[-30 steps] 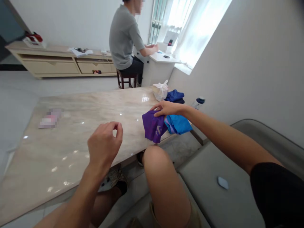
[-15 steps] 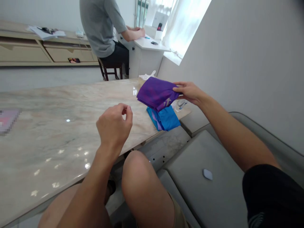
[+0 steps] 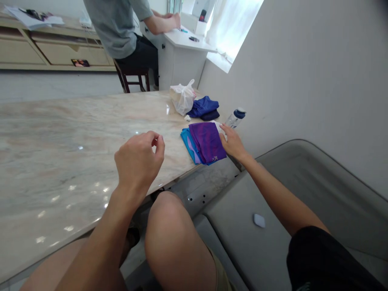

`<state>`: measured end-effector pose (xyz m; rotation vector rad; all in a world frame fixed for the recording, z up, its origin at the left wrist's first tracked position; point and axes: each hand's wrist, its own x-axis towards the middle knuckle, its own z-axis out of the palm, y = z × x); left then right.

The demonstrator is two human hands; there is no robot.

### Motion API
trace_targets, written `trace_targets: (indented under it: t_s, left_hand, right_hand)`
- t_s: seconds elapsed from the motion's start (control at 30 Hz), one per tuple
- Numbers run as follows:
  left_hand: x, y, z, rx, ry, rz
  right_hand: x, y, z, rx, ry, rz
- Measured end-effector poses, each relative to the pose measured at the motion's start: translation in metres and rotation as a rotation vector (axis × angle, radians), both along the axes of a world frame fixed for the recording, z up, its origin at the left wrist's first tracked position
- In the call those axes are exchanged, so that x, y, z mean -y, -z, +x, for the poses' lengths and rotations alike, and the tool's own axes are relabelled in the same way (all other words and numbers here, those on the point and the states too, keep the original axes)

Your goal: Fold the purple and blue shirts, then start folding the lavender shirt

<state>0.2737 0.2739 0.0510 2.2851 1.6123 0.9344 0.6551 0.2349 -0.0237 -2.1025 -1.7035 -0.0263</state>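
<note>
Right hand (image 3: 233, 143): fingers apart, thumb away from the rest, just beside the purple cloth (image 3: 207, 139). Can't tell if they touch it; no pinch seen. Left hand (image 3: 141, 159): fingers curled in, thumb tip up against the index finger, nothing visible in them, above the desk (image 3: 91, 133) and apart from the cloths.

Purple cloth lies flat and folded on top of the blue cloth (image 3: 188, 147), just beside the right fingers, on the side toward the left hand. Blue edge with a pale lilac strip sticks out on the side away from the right fingers. So two folded pieces, stacked, look done; near corner seems to reach the desk edge. Dark blue cloth (image 3: 204, 106), beyond the right fingers, sits in a looser heap, off the stack. Can't judge if anything is left to do with it.

Around: bottle (image 3: 235, 118) just beyond the right fingers, probably the easiest thing to knock. White scrap (image 3: 187, 118) and plastic bag (image 3: 183, 97) farther past the stack. Small white case (image 3: 259, 220) on the sofa (image 3: 236, 210), nearer the body than the right fingers. Another person (image 3: 112, 28) sits well beyond both hands, at a white cabinet (image 3: 184, 64), apart from the cloths.
</note>
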Motion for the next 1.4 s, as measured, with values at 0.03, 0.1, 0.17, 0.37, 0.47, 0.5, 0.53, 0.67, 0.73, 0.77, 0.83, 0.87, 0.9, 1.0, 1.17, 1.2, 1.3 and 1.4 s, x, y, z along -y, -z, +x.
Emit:
trace_targets:
  t_s: [0.03, 0.1, 0.17, 0.37, 0.47, 0.5, 0.53, 0.67, 0.73, 0.77, 0.83, 0.87, 0.9, 1.0, 1.17, 1.2, 1.3, 1.4]
  left_hand:
    - [-0.001, 0.002, -0.002, -0.011, -0.005, 0.006]
    - [-0.003, 0.004, -0.007, -0.034, -0.019, 0.014]
    - [-0.005, 0.006, -0.013, -0.058, -0.037, 0.013]
    - [-0.008, 0.008, -0.031, -0.112, -0.071, -0.007]
    - [-0.007, 0.007, -0.036, -0.129, -0.072, 0.000]
    - [-0.007, 0.007, -0.036, -0.132, -0.068, 0.000]
    - [-0.007, 0.006, -0.037, -0.133, -0.063, -0.001]
    - [-0.004, 0.003, -0.037, -0.098, -0.038, -0.016]
    - [-0.003, 0.001, -0.037, -0.076, -0.029, -0.032]
    - [-0.003, 0.000, -0.037, -0.068, -0.027, -0.041]
    - [-0.002, -0.002, -0.038, -0.055, -0.025, -0.054]
    - [-0.002, -0.002, -0.038, -0.052, -0.023, -0.055]
    - [-0.002, -0.002, -0.039, -0.051, -0.020, -0.054]
    - [-0.001, -0.002, -0.043, -0.062, -0.006, -0.041]
    - [0.000, -0.002, -0.059, -0.073, -0.021, -0.041]
    - [0.000, -0.002, -0.063, -0.069, -0.029, -0.040]
    - [0.000, -0.002, -0.074, -0.044, -0.048, -0.031]
    - [-0.002, -0.002, -0.087, -0.037, -0.064, -0.025]
  right_hand:
    - [-0.014, 0.009, -0.010, 0.061, -0.033, 0.021]
    - [-0.037, 0.032, -0.032, 0.137, -0.013, -0.001]
    - [-0.051, 0.058, -0.049, 0.162, 0.020, -0.093]
    - [-0.058, 0.090, -0.050, 0.212, 0.009, -0.215]
    - [-0.059, 0.082, -0.047, 0.201, 0.008, -0.254]
    - [-0.058, 0.077, -0.046, 0.183, -0.004, -0.263]
    - [-0.056, 0.072, -0.045, 0.161, -0.026, -0.260]
    - [-0.039, 0.041, -0.033, 0.096, -0.126, -0.129]
    - [-0.029, 0.023, -0.025, 0.087, -0.095, -0.107]
    - [-0.025, 0.015, -0.024, 0.083, -0.059, -0.136]
    - [-0.019, 0.003, -0.027, 0.070, 0.012, -0.236]
    - [-0.017, 0.001, -0.033, 0.060, 0.034, -0.284]
    - [-0.015, 0.001, -0.041, 0.053, 0.050, -0.316]
    - [-0.011, 0.011, -0.069, 0.056, 0.069, -0.331]
    - [-0.014, 0.029, -0.091, 0.077, 0.136, -0.309]
    - [-0.016, 0.027, -0.090, 0.064, 0.156, -0.302]
    - [-0.027, 0.007, -0.084, 0.023, 0.194, -0.240]
    - [-0.043, -0.035, -0.087, -0.022, 0.173, -0.034]
